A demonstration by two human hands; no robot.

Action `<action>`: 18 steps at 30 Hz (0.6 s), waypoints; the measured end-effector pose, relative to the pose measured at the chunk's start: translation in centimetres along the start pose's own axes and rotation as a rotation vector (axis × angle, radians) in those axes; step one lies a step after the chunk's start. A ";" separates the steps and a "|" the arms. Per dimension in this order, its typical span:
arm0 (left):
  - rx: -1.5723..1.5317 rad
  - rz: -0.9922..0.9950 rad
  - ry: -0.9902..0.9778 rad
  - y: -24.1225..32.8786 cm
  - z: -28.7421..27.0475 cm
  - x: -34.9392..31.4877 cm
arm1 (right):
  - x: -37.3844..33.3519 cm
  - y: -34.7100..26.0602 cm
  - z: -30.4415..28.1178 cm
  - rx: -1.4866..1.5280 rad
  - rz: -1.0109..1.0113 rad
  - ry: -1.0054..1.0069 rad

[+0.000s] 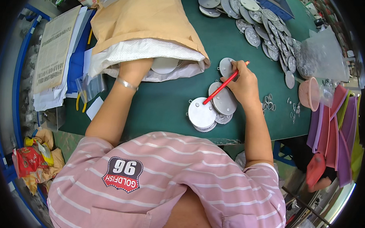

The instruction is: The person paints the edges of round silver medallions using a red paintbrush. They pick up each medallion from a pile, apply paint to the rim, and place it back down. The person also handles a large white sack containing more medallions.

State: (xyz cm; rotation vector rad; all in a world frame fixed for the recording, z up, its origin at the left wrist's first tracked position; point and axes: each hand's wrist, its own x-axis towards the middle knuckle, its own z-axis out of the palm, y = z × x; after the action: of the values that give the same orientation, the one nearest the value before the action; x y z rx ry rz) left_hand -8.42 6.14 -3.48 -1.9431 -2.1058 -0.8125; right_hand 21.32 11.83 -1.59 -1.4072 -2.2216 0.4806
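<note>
My left hand (134, 69) reaches into the mouth of a tan paper sack (149, 16) with a white woven lining; its fingers are hidden inside. Beside that hand, a pale round metal disc (165, 65) shows within the opening. My right hand (244, 82) is closed around a slim red stick like a pencil (228, 82), slanting down to the left. Its lower end meets or hovers over a stack of silvery medal-like discs (202, 112); I cannot tell which. More discs (224, 100) overlap behind the stack. Another disc (226, 66) lies at my right fingertips.
A long heap of metal discs (269, 32) spreads across the far right of the green table (158, 109). Small rings (268, 103) lie near a pink cup (309, 94) and a clear plastic bag (323, 54). Papers (58, 53) and yellow-handled pliers (81, 102) are on the left.
</note>
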 end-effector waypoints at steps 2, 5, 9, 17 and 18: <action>-0.123 0.020 0.077 1.5 -1.5 -1.0 | -0.2 0.7 0.5 0.034 -0.061 0.102; -0.453 0.024 0.164 5.1 -4.2 -2.8 | 0.8 1.9 0.5 0.259 -0.051 0.427; -1.171 -0.193 -0.112 7.1 -4.9 -4.4 | 0.9 -0.8 -1.5 1.025 0.255 0.204; -1.764 -0.490 -0.572 8.7 -3.6 -3.9 | -3.0 -7.3 -0.8 1.218 0.102 -0.056; -1.817 -0.532 -0.509 8.6 -3.2 -4.5 | -3.4 -7.4 -0.8 1.269 0.104 -0.048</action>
State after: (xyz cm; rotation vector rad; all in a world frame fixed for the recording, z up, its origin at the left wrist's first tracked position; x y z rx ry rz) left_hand -0.29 0.73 -0.47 -2.0112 -2.1499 -3.5414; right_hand 17.50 5.72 2.29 -0.7606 -1.2936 1.5790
